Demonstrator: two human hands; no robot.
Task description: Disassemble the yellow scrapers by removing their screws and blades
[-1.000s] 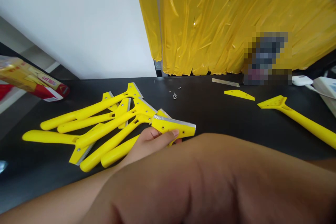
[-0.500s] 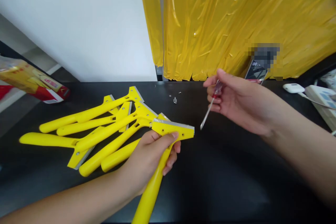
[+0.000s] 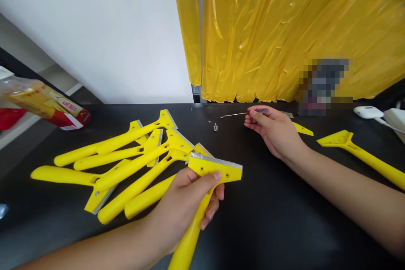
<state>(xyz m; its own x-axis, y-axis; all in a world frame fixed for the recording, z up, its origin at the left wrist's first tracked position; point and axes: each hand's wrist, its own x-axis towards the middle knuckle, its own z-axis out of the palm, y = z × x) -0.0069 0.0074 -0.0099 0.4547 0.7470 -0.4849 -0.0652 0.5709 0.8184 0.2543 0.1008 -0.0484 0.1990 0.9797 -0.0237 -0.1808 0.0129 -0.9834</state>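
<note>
A black table (image 3: pixel 253 219) spreads beneath the left hand (image 3: pixel 190 192) and the right hand (image 3: pixel 272 128). A yellow curtain (image 3: pixel 253 29) hangs beyond the right hand, and a white panel (image 3: pixel 101 29) stands beyond the left. A pile of scrapers (image 3: pixel 133 165) lies just beside the left hand, on its outer side, handles fanned and crossing.

The left hand is closed around another scraper (image 3: pixel 218 168), thumb flat on its head and fingers curled under its handle. The blade edge faces away from that hand, and two dark holes show in the head. The right hand is well apart from it, fingertips pinched on a screwdriver (image 3: pixel 262 111) that lies nearly level, tip toward the inner side.

Outward of the right hand rests a bare handle (image 3: pixel 373 159). A pack (image 3: pixel 47 103) sits well to the left of the left hand. Past the right hand is a pixelated object (image 3: pixel 324 86), with a white case (image 3: pixel 368 112) farther out. A yellow plate (image 3: pixel 303 129) shows partly behind the right hand.

Smallest are the screws (image 3: pixel 215 127) clustered inward of the right hand, and a tiny ring (image 3: pixel 209 121) near them. The screwdriver's tip is at a lone screw; contact is too small to tell.
</note>
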